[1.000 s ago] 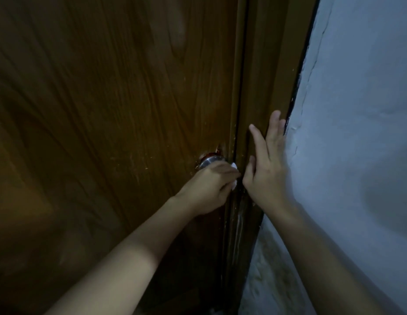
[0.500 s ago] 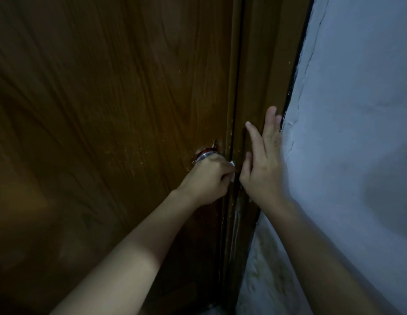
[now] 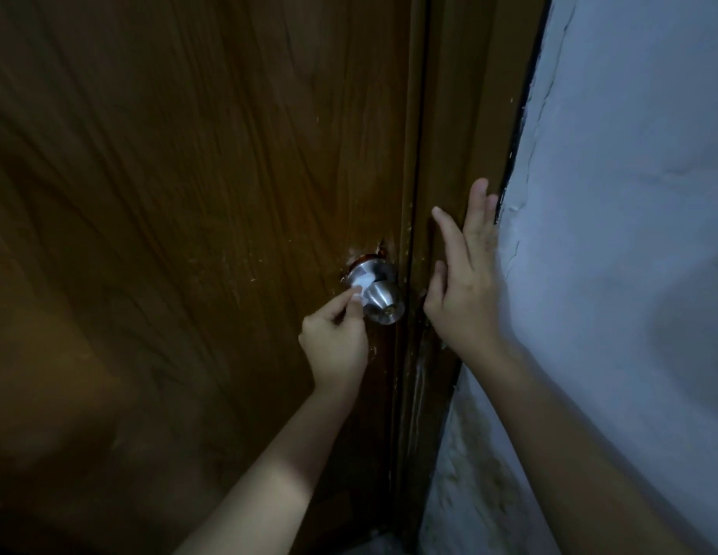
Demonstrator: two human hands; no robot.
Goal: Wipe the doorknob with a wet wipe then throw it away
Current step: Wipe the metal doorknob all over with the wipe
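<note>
A round silver doorknob (image 3: 383, 300) sticks out of the dark wooden door (image 3: 189, 234) near its right edge. My left hand (image 3: 335, 346) is just below and left of the knob, its fingertips pinching a small crumpled white wet wipe (image 3: 360, 289) pressed against the knob's left side and neck. My right hand (image 3: 463, 290) lies flat with fingers spread on the brown door frame (image 3: 461, 114), to the right of the knob, and holds nothing.
A rough pale blue-white wall (image 3: 630, 234) with cracks runs along the right of the frame. The door is closed against the frame. The scene is dim.
My left hand has come off the top of the knob and dropped to its lower left, uncovering the knob. The wipe now shows at the knob's left side. My right hand stays put.
</note>
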